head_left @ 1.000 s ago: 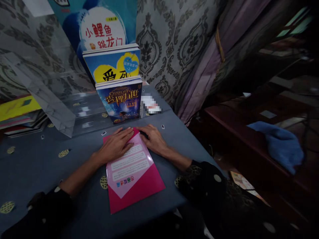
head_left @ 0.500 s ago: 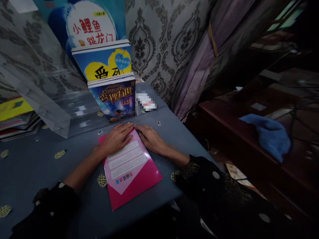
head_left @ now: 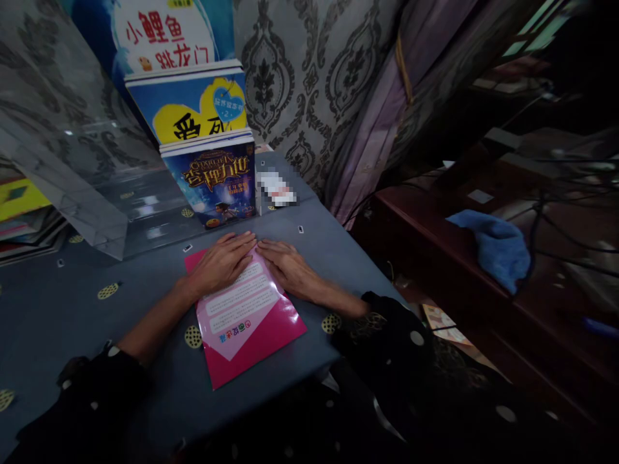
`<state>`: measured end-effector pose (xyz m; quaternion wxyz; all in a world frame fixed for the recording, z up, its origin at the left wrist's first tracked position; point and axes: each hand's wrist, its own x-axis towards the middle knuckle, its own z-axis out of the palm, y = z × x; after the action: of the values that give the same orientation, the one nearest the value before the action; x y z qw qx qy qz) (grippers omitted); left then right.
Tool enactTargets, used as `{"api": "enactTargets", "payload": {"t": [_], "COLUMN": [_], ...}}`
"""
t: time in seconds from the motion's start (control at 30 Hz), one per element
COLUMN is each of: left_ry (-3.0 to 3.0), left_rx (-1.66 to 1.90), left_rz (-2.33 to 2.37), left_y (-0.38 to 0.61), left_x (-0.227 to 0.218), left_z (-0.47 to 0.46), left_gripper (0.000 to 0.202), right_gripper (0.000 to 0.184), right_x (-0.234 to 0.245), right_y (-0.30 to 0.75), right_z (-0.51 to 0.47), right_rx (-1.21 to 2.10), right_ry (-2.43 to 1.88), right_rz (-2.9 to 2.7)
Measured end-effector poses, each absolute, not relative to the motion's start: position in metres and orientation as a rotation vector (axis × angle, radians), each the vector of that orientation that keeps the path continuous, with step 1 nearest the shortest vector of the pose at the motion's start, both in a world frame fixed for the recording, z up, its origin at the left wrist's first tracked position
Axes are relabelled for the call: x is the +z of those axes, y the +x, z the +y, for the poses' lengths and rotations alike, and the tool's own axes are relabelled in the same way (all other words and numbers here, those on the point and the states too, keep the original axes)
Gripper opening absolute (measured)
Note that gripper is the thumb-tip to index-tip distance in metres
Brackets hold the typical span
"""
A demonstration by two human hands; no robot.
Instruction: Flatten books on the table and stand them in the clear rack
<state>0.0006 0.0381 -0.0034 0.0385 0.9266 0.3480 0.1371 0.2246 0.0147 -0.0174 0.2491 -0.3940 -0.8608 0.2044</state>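
Observation:
A pink book (head_left: 232, 345) lies flat near the front edge of the blue-grey tabletop (head_left: 159, 380), its printing upside down to me. My left hand (head_left: 223, 263) rests flat across the book's far left part, fingers stretched out. On its far right edge lies my right hand (head_left: 286, 265), also flat with fingers extended. The fingertips of both hands come close together at the book's far end. Just beyond them stands a dark blue book (head_left: 217, 183) with gold lettering, in front of a blue and yellow book (head_left: 191, 106).
A taller teal book (head_left: 164, 32) stands behind these, in a clear plastic stand (head_left: 104, 222). Stacked books (head_left: 29, 222) lie at the far left. A blurred-out item (head_left: 276, 189) lies by the wall. To the right, a blue cloth (head_left: 500, 251) hangs on dark red furniture with cables.
My right hand has shifted slightly left, further onto the pink book's edge. My left hand stays flat on it. The whole view has moved a little.

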Motion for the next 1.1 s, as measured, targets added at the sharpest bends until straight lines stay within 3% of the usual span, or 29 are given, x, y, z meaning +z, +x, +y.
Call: {"api": "enactTargets", "payload": {"t": [1.1], "left_ry": [2.916], "left_rx": [0.34], "left_rz": [0.837], "left_y": [0.029], "left_x": [0.007], "left_z": [-0.037], "left_gripper": [0.046], "right_gripper": [0.045], "right_x": [-0.01], "right_y": [0.271], "right_z": [-0.064], "right_rx": [0.572], "right_ry": [-0.952], "right_rz": [-2.403]}}
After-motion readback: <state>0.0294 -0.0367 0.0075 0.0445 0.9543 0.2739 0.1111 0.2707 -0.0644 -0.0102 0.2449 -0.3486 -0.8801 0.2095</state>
